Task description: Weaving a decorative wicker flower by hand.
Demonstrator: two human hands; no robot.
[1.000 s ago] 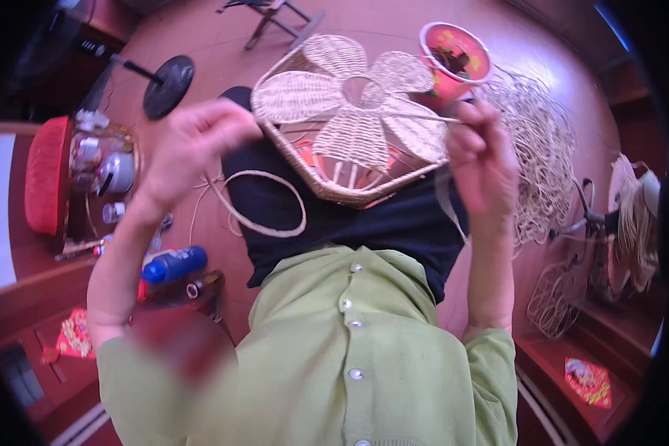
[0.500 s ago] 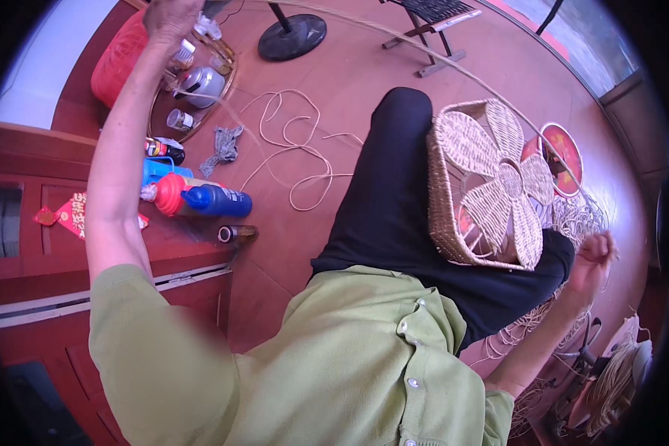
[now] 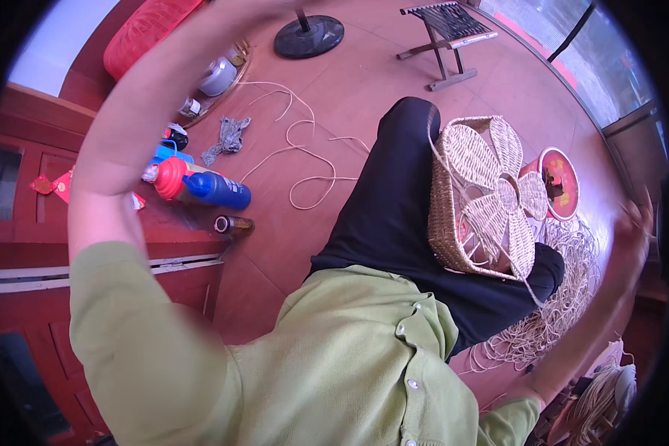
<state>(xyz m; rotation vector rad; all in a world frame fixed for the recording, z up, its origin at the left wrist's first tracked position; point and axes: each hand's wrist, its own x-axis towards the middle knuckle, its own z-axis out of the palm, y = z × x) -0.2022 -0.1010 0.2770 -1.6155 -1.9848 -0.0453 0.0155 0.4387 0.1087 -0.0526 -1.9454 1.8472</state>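
A woven straw-coloured basket point(image 3: 438, 201) with large petal shapes around a round centre rests on my thighs. One loose strand point(image 3: 435, 145) hangs along its left side, and a short end point(image 3: 534, 293) sticks out at its lower right corner. My left arm is raised past the upper left; only a blurred part of my left hand point(image 3: 279, 6) shows at the top edge, its fingers hidden. Out to the right, away from the basket, my right hand point(image 3: 633, 227) is lifted, slightly blurred, with fingers apart and nothing visible in it.
Loose cord point(image 3: 305, 149) curls on the floor ahead. A cord heap point(image 3: 572, 275) lies right, near a red round container point(image 3: 561, 182). Bottles point(image 3: 219, 189) stand left by a red cabinet point(image 3: 30, 245). A folding stool point(image 3: 450, 37) and black round base point(image 3: 308, 36) are farther off.
The long strand stretched above the basket has dropped from there. My left hand has moved up toward the top edge and right; my right hand has swung outward and up, its fingers spreading.
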